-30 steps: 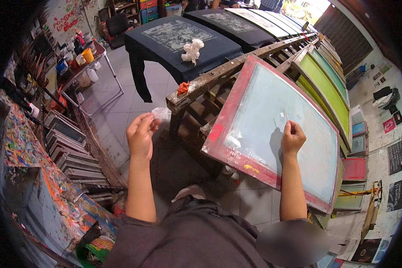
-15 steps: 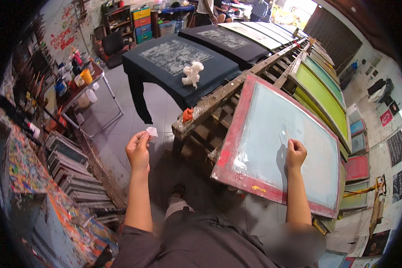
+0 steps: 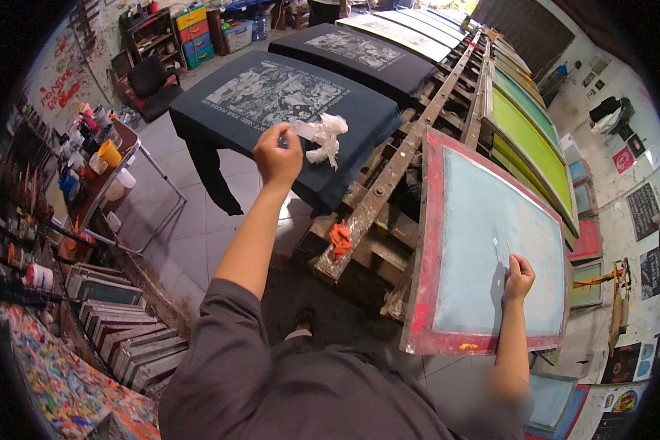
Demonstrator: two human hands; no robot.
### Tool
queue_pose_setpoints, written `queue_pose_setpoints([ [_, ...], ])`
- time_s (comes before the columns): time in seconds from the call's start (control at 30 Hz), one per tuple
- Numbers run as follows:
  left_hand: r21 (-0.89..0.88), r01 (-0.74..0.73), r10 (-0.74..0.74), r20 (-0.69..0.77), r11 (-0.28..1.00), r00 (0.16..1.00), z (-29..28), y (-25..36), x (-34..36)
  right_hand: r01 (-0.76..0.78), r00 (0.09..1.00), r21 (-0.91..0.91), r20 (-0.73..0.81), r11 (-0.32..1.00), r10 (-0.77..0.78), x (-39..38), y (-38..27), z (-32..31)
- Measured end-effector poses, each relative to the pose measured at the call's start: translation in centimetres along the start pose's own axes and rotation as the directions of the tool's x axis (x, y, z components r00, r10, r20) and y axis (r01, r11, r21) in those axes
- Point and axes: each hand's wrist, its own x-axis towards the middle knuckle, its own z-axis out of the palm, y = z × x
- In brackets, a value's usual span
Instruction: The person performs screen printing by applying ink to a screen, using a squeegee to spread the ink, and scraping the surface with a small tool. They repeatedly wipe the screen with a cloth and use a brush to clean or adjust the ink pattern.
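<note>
My left hand (image 3: 278, 155) reaches out over a dark T-shirt (image 3: 220, 121) printed with a pale design. Its fingers are pinched on a small whitish scrap (image 3: 301, 129), right beside a crumpled white bundle (image 3: 328, 139), paper or cloth, lying on the shirt. Whether scrap and bundle touch is unclear. My right hand (image 3: 518, 278) is closed on a thin pale stick (image 3: 509, 248), whose upper end points up. Behind it leans a screen-printing frame (image 3: 458, 334) with a red-stained border and pale blue mesh, on which the hand casts a shadow.
A paint-caked rail (image 3: 389, 187) carries an orange rag (image 3: 340, 239) at its near end. More shirts (image 3: 352, 55) and green screens (image 3: 524, 136) run away along it. At left stand a small table (image 3: 125, 147) with bottles and stacked frames (image 3: 128, 337).
My left hand has moved up and right, from over the floor to the white bundle on the shirt. The view has shifted; my right hand still holds the stick before the screen.
</note>
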Motion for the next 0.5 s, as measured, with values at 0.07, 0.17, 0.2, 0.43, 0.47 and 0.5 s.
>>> queue_pose_setpoints([
  [0.07,0.117,-0.282,0.27,0.104,0.952,0.957,1.9,-1.4,0.7,-0.003,0.999,0.003,-0.037,1.0,0.003,-0.3,-0.4,0.4],
  [0.17,0.307,-0.509,0.28,0.561,0.804,0.779,4.3,-2.8,-0.4,0.005,0.999,-0.022,-0.043,1.0,-0.006,-0.2,-0.3,0.4],
  [0.2,0.244,-0.527,0.322,0.566,0.814,0.759,4.8,-3.6,-1.1,0.0,0.999,-0.021,-0.043,1.0,-0.001,-0.2,-0.3,0.5],
  [0.43,0.207,-0.53,0.248,0.707,0.823,0.662,5.2,-4.5,-4.3,0.0,1.0,-0.047,-0.027,0.999,-0.001,-0.6,-0.3,0.7],
  [0.47,0.212,-0.548,0.247,0.724,0.809,0.644,5.0,-4.4,-4.3,-0.003,1.0,-0.039,-0.018,0.999,0.003,-0.7,-0.2,0.6],
  [0.5,0.217,-0.567,0.245,0.74,0.794,0.626,4.7,-4.2,-4.3,-0.006,0.999,-0.049,-0.036,0.999,0.005,-0.7,-0.2,0.5],
])
